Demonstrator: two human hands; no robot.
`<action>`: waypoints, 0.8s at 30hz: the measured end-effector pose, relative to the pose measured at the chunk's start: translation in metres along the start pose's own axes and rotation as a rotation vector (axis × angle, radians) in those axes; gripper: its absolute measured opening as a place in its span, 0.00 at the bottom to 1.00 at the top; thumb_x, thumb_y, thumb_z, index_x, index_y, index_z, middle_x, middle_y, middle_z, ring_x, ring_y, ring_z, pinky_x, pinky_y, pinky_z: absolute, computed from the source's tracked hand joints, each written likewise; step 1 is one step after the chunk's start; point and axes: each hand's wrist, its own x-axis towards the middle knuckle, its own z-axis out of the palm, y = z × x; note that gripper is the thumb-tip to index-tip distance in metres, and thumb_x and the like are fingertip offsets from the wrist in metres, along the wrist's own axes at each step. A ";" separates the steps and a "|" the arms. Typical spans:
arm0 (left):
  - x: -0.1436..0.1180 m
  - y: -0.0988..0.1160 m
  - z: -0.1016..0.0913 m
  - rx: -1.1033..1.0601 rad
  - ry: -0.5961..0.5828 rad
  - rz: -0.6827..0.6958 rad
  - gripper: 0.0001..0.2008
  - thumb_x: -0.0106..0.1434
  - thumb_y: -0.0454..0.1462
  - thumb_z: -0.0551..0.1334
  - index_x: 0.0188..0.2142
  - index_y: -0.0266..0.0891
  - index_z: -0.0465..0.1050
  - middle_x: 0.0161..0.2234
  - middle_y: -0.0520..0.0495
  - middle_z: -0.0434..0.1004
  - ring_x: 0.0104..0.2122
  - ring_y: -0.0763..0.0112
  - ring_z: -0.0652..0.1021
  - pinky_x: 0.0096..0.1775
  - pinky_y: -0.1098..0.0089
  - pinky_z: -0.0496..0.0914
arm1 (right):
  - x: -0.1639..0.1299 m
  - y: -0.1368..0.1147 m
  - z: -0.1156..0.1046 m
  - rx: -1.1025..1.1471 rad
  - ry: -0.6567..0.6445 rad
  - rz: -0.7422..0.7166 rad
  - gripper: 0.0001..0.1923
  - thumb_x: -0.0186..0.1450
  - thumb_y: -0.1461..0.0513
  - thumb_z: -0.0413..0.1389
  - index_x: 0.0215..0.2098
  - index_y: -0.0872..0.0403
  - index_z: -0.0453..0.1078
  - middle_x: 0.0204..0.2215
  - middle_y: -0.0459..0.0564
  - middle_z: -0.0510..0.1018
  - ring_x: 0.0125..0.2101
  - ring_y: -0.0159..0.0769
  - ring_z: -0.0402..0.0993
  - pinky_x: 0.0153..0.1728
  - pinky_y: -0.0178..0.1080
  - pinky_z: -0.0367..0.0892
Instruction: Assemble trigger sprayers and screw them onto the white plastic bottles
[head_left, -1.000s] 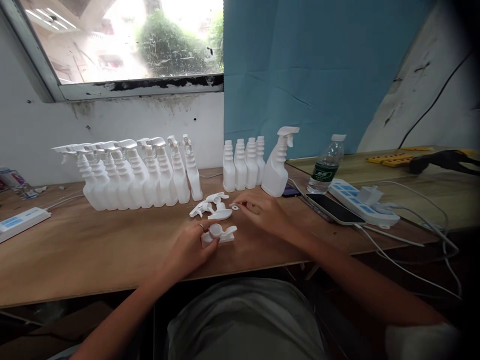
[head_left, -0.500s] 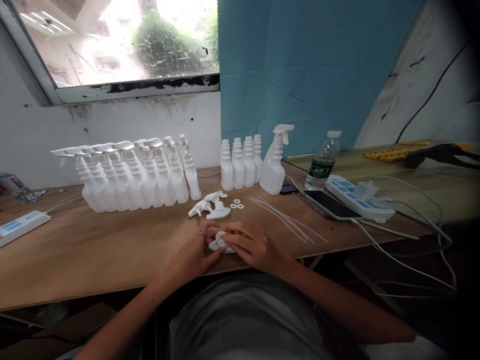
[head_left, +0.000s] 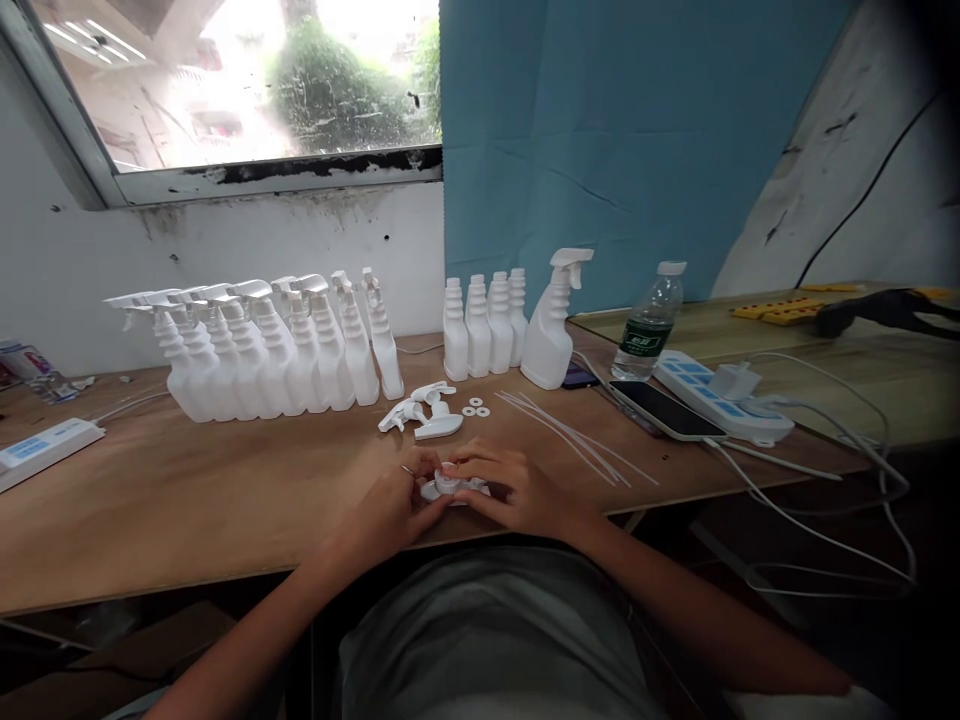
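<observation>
Both hands, left hand (head_left: 394,505) and right hand (head_left: 514,490), pinch a smooth white plastic trigger cap (head_left: 448,484), seemingly round-collared.

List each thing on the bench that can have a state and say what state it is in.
Spray head: held by both hands.
Left hand: closed on it.
Right hand: closed on it.
Long bottle row: upright, heads on.
Four bottles: upright, no heads.
Water bottle: capped.
Phone: screen dark.
</observation>
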 end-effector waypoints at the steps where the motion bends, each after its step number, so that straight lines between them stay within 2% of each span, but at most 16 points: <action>1: 0.000 0.001 0.000 0.020 -0.002 0.004 0.16 0.64 0.44 0.59 0.49 0.41 0.60 0.40 0.49 0.77 0.31 0.70 0.76 0.31 0.71 0.68 | -0.001 0.001 0.000 0.007 0.002 0.003 0.13 0.66 0.63 0.57 0.49 0.53 0.72 0.45 0.54 0.76 0.45 0.37 0.73 0.48 0.41 0.70; 5: -0.002 0.005 0.000 0.097 0.013 0.016 0.14 0.66 0.42 0.57 0.49 0.43 0.61 0.39 0.50 0.77 0.34 0.68 0.77 0.32 0.70 0.68 | -0.004 0.001 0.003 0.001 0.020 0.075 0.12 0.66 0.61 0.58 0.47 0.52 0.70 0.44 0.52 0.77 0.44 0.37 0.74 0.47 0.40 0.70; 9: -0.002 0.006 0.000 0.230 0.039 0.051 0.12 0.66 0.44 0.57 0.46 0.43 0.63 0.36 0.49 0.76 0.34 0.65 0.77 0.32 0.70 0.67 | -0.005 0.000 0.003 -0.027 -0.055 0.148 0.09 0.67 0.59 0.56 0.44 0.52 0.68 0.40 0.51 0.77 0.40 0.36 0.74 0.44 0.39 0.71; 14: -0.002 0.008 -0.002 0.323 0.040 0.148 0.08 0.68 0.43 0.55 0.40 0.42 0.66 0.35 0.49 0.74 0.35 0.66 0.75 0.36 0.70 0.65 | -0.005 0.003 0.003 -0.040 -0.115 0.087 0.11 0.70 0.62 0.50 0.50 0.53 0.68 0.44 0.53 0.76 0.46 0.37 0.72 0.49 0.41 0.69; 19: -0.003 0.010 -0.006 0.339 0.012 0.148 0.06 0.66 0.40 0.58 0.40 0.42 0.67 0.35 0.50 0.75 0.35 0.67 0.75 0.35 0.72 0.65 | -0.005 0.004 0.003 -0.065 -0.109 0.029 0.12 0.70 0.65 0.49 0.50 0.55 0.69 0.42 0.54 0.75 0.42 0.36 0.72 0.44 0.39 0.70; 24: -0.003 0.006 -0.006 0.375 -0.015 0.188 0.09 0.68 0.40 0.57 0.46 0.43 0.69 0.34 0.50 0.74 0.35 0.68 0.75 0.37 0.71 0.67 | -0.004 0.004 0.002 -0.033 -0.114 -0.003 0.12 0.69 0.67 0.47 0.48 0.55 0.69 0.40 0.54 0.75 0.40 0.35 0.72 0.42 0.38 0.70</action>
